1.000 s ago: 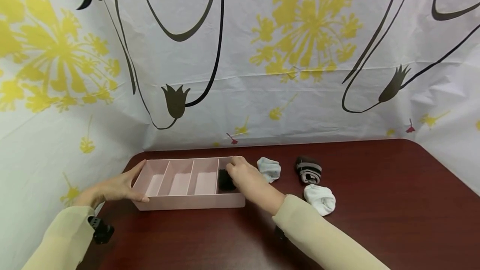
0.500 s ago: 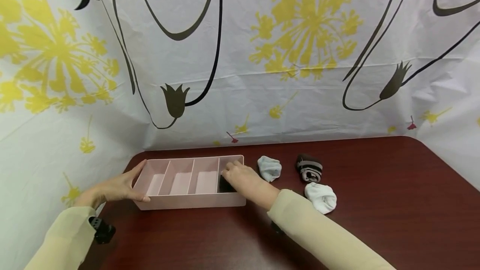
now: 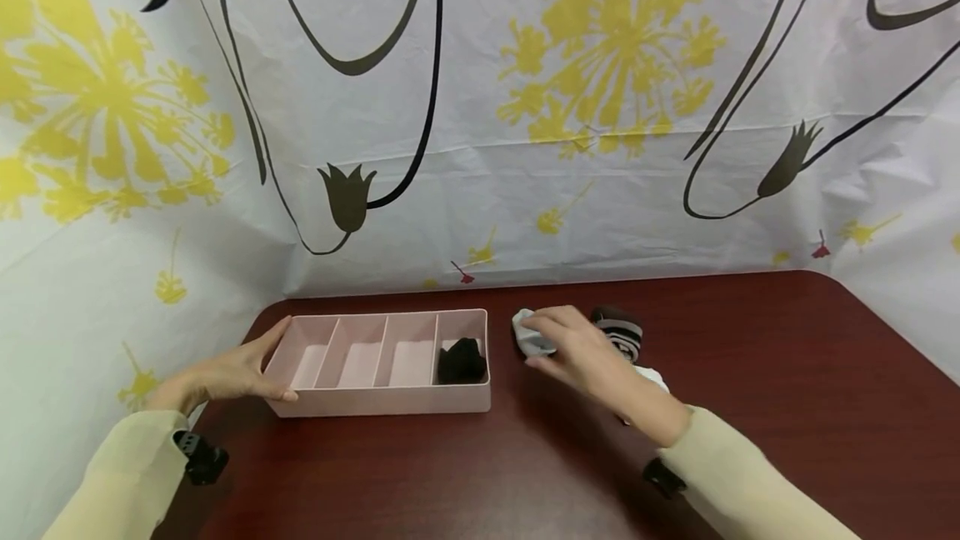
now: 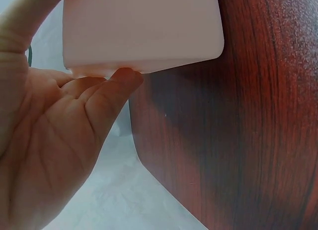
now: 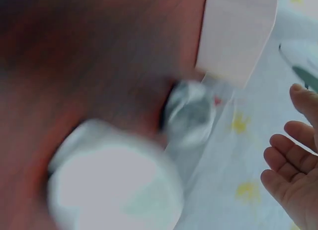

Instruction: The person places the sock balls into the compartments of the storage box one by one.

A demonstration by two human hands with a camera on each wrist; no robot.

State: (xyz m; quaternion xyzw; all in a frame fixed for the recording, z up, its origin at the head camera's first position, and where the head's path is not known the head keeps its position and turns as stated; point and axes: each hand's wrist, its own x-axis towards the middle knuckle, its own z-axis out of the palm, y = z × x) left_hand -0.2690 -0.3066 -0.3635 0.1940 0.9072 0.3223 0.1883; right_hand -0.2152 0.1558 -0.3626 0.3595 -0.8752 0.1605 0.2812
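My left hand [image 3: 225, 375] holds the left end of a pink divided box [image 3: 378, 402], thumb at the front corner and fingers at the back. In the left wrist view its digits lie along the box's end wall [image 4: 141, 29]. A balled black sock [image 3: 462, 363] sits in the rightmost compartment. My right hand [image 3: 592, 365] is over the table to the right of the box, holding nothing, with fingers apart. Its fingertips overlap a balled light grey sock [image 3: 529, 337] in the head view. Behind the hand are a striped dark sock [image 3: 622, 330] and a partly hidden white sock [image 3: 654, 377].
The box's other three compartments hold nothing. All stands on a dark red wooden table [image 3: 420, 473] with rounded far corners. A white patterned sheet [image 3: 450, 107] hangs close behind the table's far edge and at its sides.
My right hand has left the rightmost compartment, let go of the black sock, and moved right toward the grey sock. The left hand has stayed on the box.
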